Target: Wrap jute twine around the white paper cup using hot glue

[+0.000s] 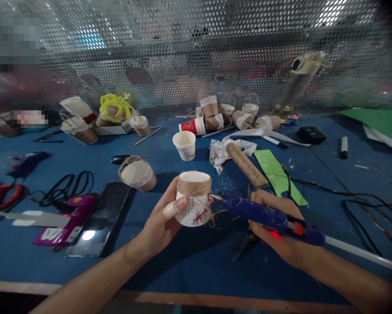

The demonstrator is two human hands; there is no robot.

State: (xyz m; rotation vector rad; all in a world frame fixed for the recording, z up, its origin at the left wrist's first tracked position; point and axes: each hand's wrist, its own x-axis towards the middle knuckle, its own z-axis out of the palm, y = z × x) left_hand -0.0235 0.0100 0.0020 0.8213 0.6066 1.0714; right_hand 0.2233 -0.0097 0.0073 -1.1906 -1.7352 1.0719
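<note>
My left hand [165,220] grips a small white paper cup [195,198] that stands upside down, with brown twine wound round its top band and a loose strand hanging at its side. My right hand [277,226] is closed round a blue hot glue gun [267,216], whose metal tip touches the cup's right side just below the twine. A white glue stick [362,253] sticks out of the gun's back. A spool of brown twine [246,165] lies on the blue table behind the gun.
A phone [100,218] and a pink box [68,220] lie at left, near scissors [4,196] and black cables. An empty white cup [184,145], a twine-wrapped cup [137,173], green paper [277,174], finished cup baskets [228,114] and a perforated metal screen stand behind.
</note>
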